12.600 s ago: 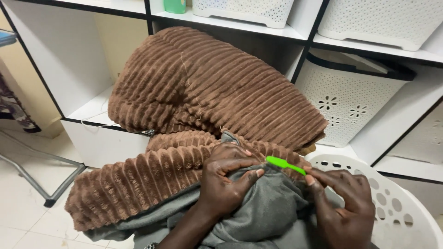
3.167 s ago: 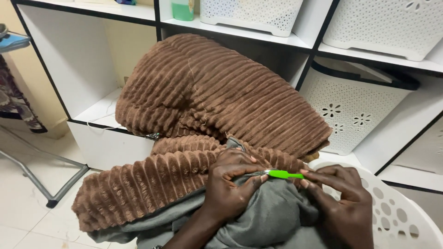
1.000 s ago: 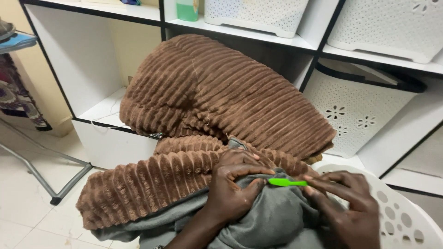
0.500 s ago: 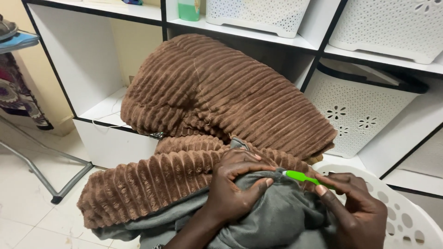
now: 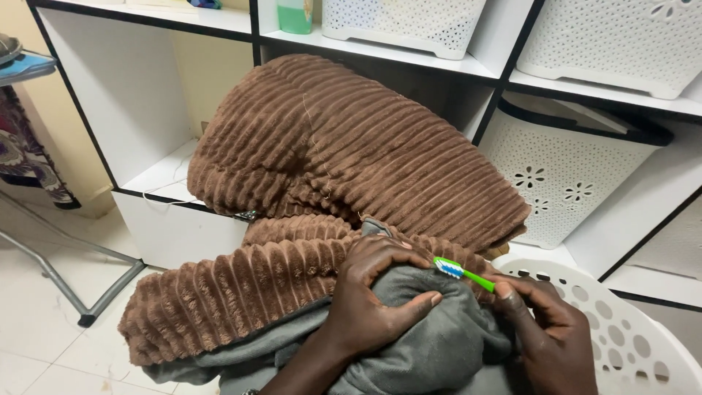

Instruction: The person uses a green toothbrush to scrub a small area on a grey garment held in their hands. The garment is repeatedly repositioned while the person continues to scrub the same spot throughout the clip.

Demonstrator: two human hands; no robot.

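The left hand (image 5: 369, 307) grips the grey lining of a brown ribbed plush blanket (image 5: 351, 161), fingers pressed together. The right hand (image 5: 545, 340) pinches a green plastic toothbrush (image 5: 462, 272), its bristles touching the lining.

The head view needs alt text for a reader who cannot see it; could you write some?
The left hand grips bunched grey fabric while the right hand holds a green toothbrush to it. A brown ribbed blanket is heaped behind, before white shelves with baskets.

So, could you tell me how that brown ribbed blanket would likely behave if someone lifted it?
The brown ribbed blanket would probably flop and sag, since it already slumps in soft folds. Its thick pile suggests bulk, perhaps some weight. The left hand bunches the grey lining easily, so it looks pliable.
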